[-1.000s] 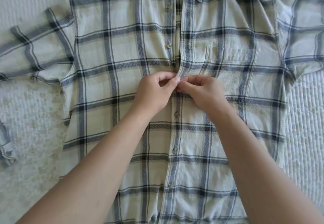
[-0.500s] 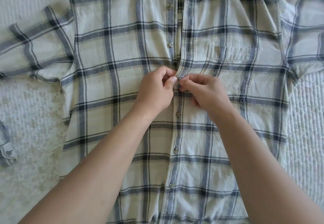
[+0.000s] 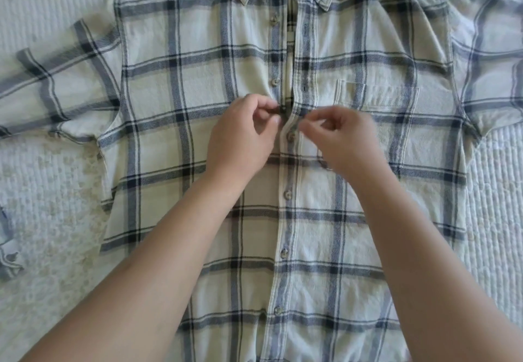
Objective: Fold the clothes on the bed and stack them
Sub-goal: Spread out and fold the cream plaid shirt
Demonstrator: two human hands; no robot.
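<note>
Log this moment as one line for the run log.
step: buttoning | item: plaid shirt flat on bed | left hand pinching button edge | right hand pinching buttonhole edge | lower buttons fastened, upper open | folding not started

bed has a white quilted cover with a faded speckly pattern on the left. a plaid button-up shirt lies flat on it, front up, sleeves spread out to both sides.

Bare forearms, no sleeves, rings or watch.
</note>
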